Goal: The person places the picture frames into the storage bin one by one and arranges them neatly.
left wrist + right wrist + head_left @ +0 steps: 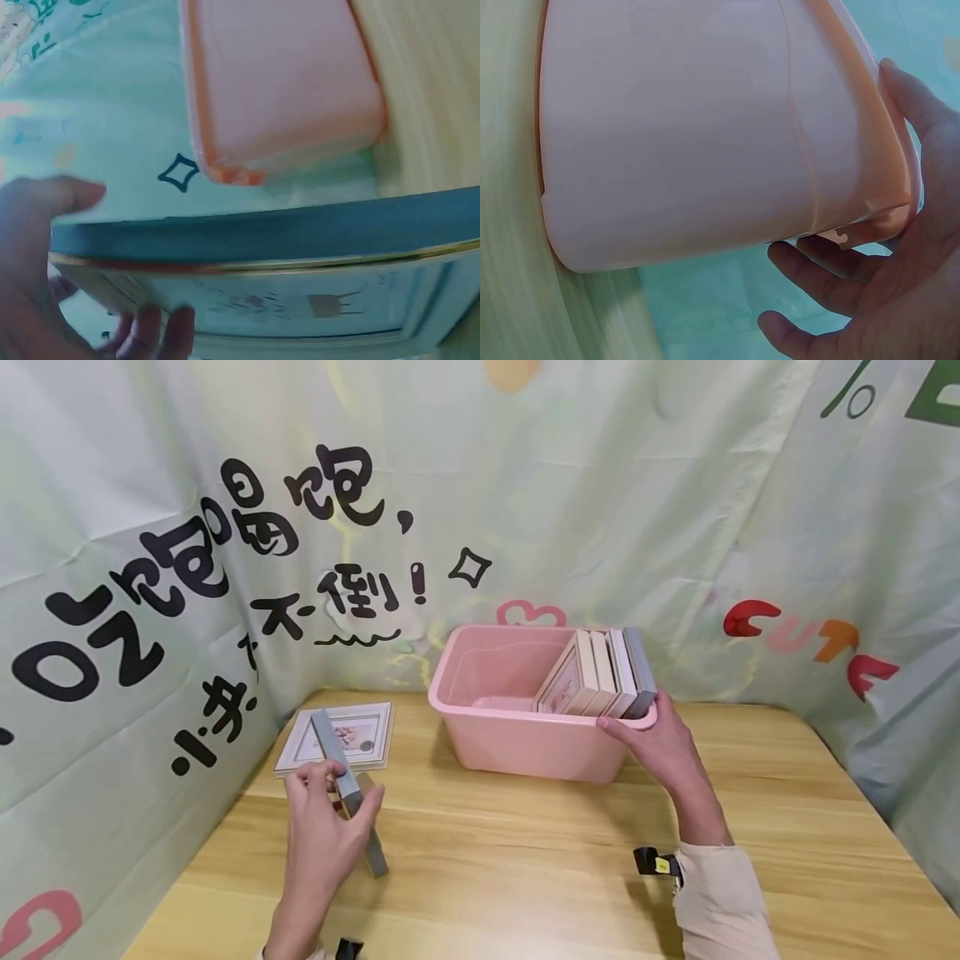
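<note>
My left hand (pixel 324 835) holds a blue-grey picture frame (pixel 348 783) at one edge, thumb on one side and fingers on the other. The picture frame is tilted, with its narrow edge toward the head camera. In the left wrist view its face shows a printed picture behind a gold-lined border. My right hand (pixel 667 752) grips the right-end rim of a pink plastic bin (pixel 532 747), thumb over the front rim. In the right wrist view some fingers curl under the rim. Several picture frames (pixel 592 681) lean side by side in the bin's right half.
A white picture frame (pixel 378 727) with a flower print lies flat on the wooden table (pixel 465 852) at the left, partly behind the held one. A printed curtain (pixel 600 527) hangs behind and beside the table. The bin stands near the table's back edge.
</note>
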